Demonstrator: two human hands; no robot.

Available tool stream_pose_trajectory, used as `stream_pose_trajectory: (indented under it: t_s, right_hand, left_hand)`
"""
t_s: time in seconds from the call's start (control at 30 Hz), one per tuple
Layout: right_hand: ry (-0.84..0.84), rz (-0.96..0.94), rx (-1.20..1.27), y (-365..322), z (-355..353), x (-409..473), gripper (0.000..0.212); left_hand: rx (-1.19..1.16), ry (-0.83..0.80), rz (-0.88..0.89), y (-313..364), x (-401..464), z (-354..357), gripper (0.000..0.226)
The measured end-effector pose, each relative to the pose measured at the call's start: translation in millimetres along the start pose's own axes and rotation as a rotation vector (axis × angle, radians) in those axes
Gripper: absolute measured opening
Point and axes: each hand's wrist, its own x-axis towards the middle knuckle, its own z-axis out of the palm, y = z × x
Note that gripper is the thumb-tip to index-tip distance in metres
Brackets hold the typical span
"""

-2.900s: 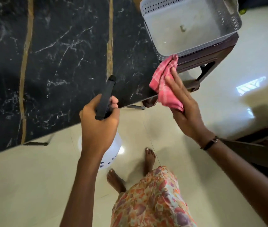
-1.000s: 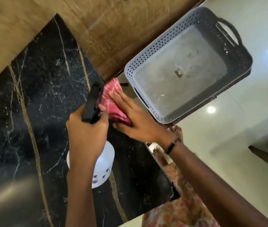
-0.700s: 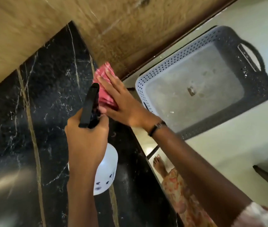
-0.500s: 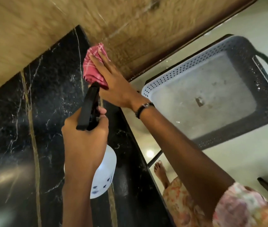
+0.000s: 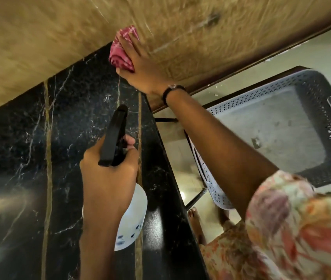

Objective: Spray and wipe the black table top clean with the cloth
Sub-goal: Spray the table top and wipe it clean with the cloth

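Note:
The black marble table top (image 5: 29, 158) with gold stripes fills the left and lower middle. My left hand (image 5: 108, 178) grips a white spray bottle (image 5: 132, 217) by its black trigger head (image 5: 114, 136), held above the table near its right edge. My right hand (image 5: 140, 63) lies with straight fingers on a bunched pink checked cloth (image 5: 120, 55), pressing it down at the table's far right corner, where the top meets the wooden wall.
A brown wooden wall (image 5: 160, 27) runs along the table's far edge. To the right, beside the table, a grey perforated basket (image 5: 322, 166) sits on a dark stool. Pale tiled floor (image 5: 180, 158) and my bare feet show below the right edge.
My right hand has slid the cloth away from me along the table's right side to the far corner. The spray bottle stayed over the table in my left hand.

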Motion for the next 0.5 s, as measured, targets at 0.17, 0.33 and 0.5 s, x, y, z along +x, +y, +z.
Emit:
stream_pose_trajectory:
  t_s: [0.17,0.33,0.5]
  right_hand:
    - [0.019,0.004,-0.003,-5.3,2.7,-26.5,0.067]
    - [-0.009,0.072,0.212,-14.4,28.5,-155.0,0.068]
    - [-0.032,0.186,0.108,-31.6,53.9,-289.7,0.069]
  left_hand:
    - [-0.006,0.023,-0.010,-11.0,-17.3,-17.4,0.027]
    - [-0.090,0.051,-0.059,-31.1,-39.1,-39.9,0.024]
    - [-0.146,0.019,-0.035,-52.7,-75.0,-67.5,0.020]
